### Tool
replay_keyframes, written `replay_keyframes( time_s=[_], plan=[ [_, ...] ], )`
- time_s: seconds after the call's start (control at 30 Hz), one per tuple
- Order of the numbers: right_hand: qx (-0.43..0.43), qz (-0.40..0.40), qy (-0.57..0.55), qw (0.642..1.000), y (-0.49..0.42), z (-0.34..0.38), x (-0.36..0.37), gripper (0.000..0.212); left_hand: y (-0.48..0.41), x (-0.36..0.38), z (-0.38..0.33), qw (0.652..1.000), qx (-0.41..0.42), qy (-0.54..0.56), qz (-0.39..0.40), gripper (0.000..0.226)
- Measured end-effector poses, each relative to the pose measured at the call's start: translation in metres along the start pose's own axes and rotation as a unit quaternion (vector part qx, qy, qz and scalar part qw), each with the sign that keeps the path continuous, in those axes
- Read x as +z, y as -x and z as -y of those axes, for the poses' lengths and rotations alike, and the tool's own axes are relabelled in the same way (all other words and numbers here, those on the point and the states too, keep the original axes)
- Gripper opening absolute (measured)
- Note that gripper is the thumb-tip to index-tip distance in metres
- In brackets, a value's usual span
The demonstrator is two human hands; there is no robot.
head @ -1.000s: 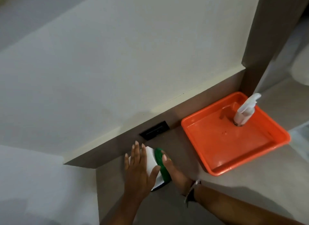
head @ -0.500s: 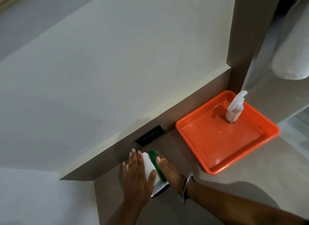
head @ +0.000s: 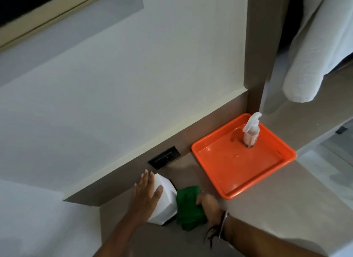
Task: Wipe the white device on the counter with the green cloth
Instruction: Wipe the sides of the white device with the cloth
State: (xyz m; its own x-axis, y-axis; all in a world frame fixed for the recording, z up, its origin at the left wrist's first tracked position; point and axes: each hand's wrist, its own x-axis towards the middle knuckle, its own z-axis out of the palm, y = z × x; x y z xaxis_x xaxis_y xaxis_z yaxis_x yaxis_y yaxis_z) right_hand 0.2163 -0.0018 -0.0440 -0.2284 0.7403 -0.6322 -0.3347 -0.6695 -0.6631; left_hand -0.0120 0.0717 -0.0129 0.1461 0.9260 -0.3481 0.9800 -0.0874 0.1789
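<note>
A white boxy device point(head: 165, 201) with a dark base stands on the brown counter point(head: 248, 218) near the wall. My left hand point(head: 146, 195) lies flat on its top and left side, fingers spread, steadying it. The green cloth point(head: 188, 209) is bunched against the device's right side. My right hand point(head: 209, 202), blurred, grips the cloth from the right; a bracelet sits on that wrist.
An orange tray point(head: 225, 189) sits right of the device, with a white spray bottle point(head: 251, 129) standing in its far corner. A black wall socket point(head: 164, 157) is just behind the device. A brown pillar point(head: 263, 46) and white towel point(head: 315, 56) are at the right.
My right hand has drawn the green cloth down off the device's top to its right side, where it now shows as a larger bunch. My left hand stays on the device. The view has tilted up.
</note>
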Motion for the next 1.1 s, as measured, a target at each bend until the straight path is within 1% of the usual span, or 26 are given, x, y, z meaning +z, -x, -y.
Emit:
replay_keyframes(
  time_s=[0.03,0.07,0.1,0.17,0.2,0.23,0.3,0.33,0.37,0.4,0.43,0.47,0.5,0.53,0.6,0.67,0.77,0.83,0.87,0.93,1.0,1.03,1.07,1.1],
  plan=[
    [0.05,0.002,-0.083,0.995,-0.001,0.003,-0.008,0.025,0.0,-0.004,0.001,1.0,0.016,0.002,0.024,0.107],
    [0.068,0.015,-0.164,0.984,-0.001,0.002,-0.017,0.032,0.001,-0.006,0.003,0.998,0.045,-0.007,0.044,0.117],
    [0.051,0.026,-0.223,0.973,0.003,0.0,-0.026,0.037,0.003,-0.009,0.005,0.995,0.079,-0.03,0.055,0.126],
    [0.03,0.035,-0.267,0.963,0.011,-0.006,-0.038,0.045,0.006,-0.013,0.007,0.988,0.131,-0.071,0.047,0.131],
    [0.026,0.049,-0.282,0.958,0.015,-0.008,-0.045,0.048,0.006,-0.016,0.006,0.986,0.14,-0.077,0.037,0.131],
    [0.028,0.059,-0.294,0.953,0.017,-0.011,-0.049,0.052,0.003,-0.02,0.004,0.987,0.143,-0.072,0.033,0.131],
    [0.032,0.078,-0.285,0.955,0.026,-0.01,-0.055,0.058,0.002,-0.03,-0.005,0.988,0.129,-0.074,0.033,0.128],
    [0.031,0.083,-0.27,0.959,0.03,-0.008,-0.054,0.06,0.002,-0.033,-0.01,0.99,0.109,-0.078,0.036,0.126],
    [0.028,0.086,-0.26,0.961,0.033,-0.007,-0.053,0.066,0.002,-0.035,-0.016,0.994,0.069,-0.072,0.042,0.125],
    [0.021,0.086,-0.253,0.963,0.035,-0.007,-0.052,0.072,0.002,-0.037,-0.024,0.998,0.005,-0.052,0.044,0.123],
    [0.016,0.086,-0.247,0.965,0.036,-0.008,-0.05,0.075,0.002,-0.038,-0.032,0.996,-0.076,-0.02,0.042,0.121],
    [0.014,0.087,-0.238,0.967,0.037,-0.008,-0.049,0.073,0.003,-0.04,-0.039,0.987,-0.157,0.019,0.037,0.12],
    [0.019,0.087,-0.23,0.969,0.037,-0.009,-0.047,0.066,0.004,-0.042,-0.044,0.972,-0.226,0.056,0.035,0.12],
    [0.026,0.082,-0.224,0.971,0.036,-0.01,-0.045,0.059,0.005,-0.045,-0.047,0.956,-0.279,0.088,0.034,0.12],
    [0.041,0.071,-0.218,0.973,0.035,-0.014,-0.042,0.05,0.008,-0.054,-0.049,0.927,-0.353,0.12,0.035,0.114],
    [0.057,0.076,-0.211,0.973,0.034,-0.017,-0.038,0.046,0.007,-0.064,-0.048,0.914,-0.385,0.118,0.054,0.107],
    [0.083,0.078,-0.199,0.973,0.034,-0.021,-0.033,0.043,-0.002,-0.072,-0.045,0.924,-0.367,0.064,0.09,0.091],
    [0.094,0.074,-0.193,0.974,0.032,-0.026,-0.031,0.044,-0.004,-0.072,-0.039,0.928,-0.359,0.024,0.092,0.084],
    [0.097,0.07,-0.195,0.973,0.031,-0.027,-0.03,0.045,-0.003,-0.069,-0.035,0.928,-0.361,0.015,0.089,0.084],
    [0.099,0.061,-0.205,0.972,0.03,-0.028,-0.025,0.046,0.001,-0.06,-0.028,0.93,-0.361,0.015,0.061,0.089],
    [0.09,0.05,-0.224,0.969,0.028,-0.03,-0.019,0.05,0.007,-0.048,-0.023,0.943,-0.333,-0.008,-0.004,0.091],
    [0.084,0.048,-0.236,0.967,0.026,-0.03,-0.016,0.053,0.011,-0.041,-0.019,0.959,-0.275,-0.036,-0.054,0.089],
    [0.078,0.048,-0.25,0.964,0.024,-0.031,-0.013,0.057,0.015,-0.034,-0.014,0.976,-0.182,-0.061,-0.104,0.085],
    [0.07,0.047,-0.266,0.96,0.021,-0.032,-0.009,0.06,0.019,-0.027,-0.009,0.987,-0.07,-0.082,-0.122,0.08]
  ],
)
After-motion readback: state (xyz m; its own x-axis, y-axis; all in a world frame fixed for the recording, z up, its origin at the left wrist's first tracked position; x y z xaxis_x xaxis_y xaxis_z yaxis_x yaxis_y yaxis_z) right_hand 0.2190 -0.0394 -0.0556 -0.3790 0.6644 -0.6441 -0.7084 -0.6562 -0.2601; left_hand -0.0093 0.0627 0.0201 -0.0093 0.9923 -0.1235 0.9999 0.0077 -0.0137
